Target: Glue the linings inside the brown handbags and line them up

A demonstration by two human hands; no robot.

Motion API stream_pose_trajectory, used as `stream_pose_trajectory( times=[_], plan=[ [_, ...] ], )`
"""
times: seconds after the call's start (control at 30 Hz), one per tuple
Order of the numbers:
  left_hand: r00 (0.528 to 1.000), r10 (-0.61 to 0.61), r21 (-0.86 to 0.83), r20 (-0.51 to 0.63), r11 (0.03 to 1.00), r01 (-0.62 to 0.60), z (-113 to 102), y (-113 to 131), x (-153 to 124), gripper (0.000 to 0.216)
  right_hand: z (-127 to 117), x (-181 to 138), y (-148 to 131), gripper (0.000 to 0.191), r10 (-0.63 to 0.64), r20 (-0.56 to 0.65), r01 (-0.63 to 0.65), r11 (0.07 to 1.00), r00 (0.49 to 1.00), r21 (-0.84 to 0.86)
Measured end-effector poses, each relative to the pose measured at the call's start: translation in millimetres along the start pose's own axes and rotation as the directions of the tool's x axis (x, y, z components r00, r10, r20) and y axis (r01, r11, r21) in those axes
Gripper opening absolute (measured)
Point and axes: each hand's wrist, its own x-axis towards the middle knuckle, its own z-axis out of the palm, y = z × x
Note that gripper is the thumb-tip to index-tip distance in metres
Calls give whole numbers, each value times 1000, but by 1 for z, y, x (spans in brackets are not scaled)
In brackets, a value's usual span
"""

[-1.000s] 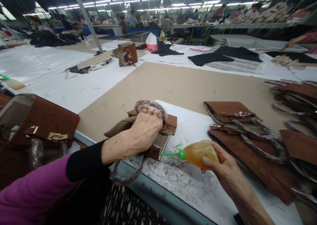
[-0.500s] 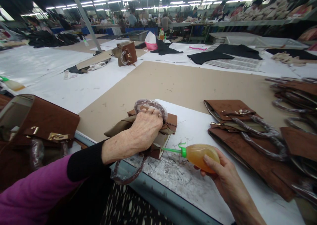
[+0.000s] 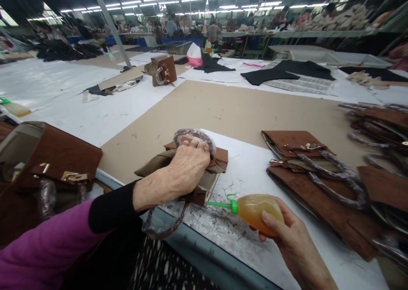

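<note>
My left hand is closed over the top of a small brown handbag lying at the table's front edge, pressing it down. A plastic-wrapped handle arches above the knuckles; a second wrapped handle hangs over the edge. My right hand grips an amber squeeze bottle of glue. Its green nozzle points left at the bag's open lower corner, close to it. The bag rests on a white sheet smeared with dried glue near the front.
Several flat brown bag pieces with wrapped handles lie stacked to the right. A finished brown bag stands at the left, another farther back. Black fabric pieces and a second glue bottle lie on the table. Other workers are far behind.
My right hand and the glue bottle have shifted slightly lower and nearer along the bag's corner. My left hand has kept its hold on the bag.
</note>
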Motion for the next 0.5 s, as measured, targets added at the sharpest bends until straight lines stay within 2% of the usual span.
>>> stream_pose_trajectory(
  times=[0.17,0.27,0.33,0.5],
  plan=[
    [999,-32,51,-8,998,32,-2,0,1,28,-4,12,-3,50,-132,-59,119,974,989,-194],
    [997,3,86,-82,996,4,1,-4,2,28,-2,24,-5,56,-209,-80,175,936,975,-306],
    [992,20,87,-125,996,-9,1,-7,3,27,-1,32,-6,56,-274,-69,229,897,959,-377],
    [992,-23,26,-122,999,26,-12,-17,8,18,2,50,-3,55,-434,-86,328,782,897,-530]
  ],
)
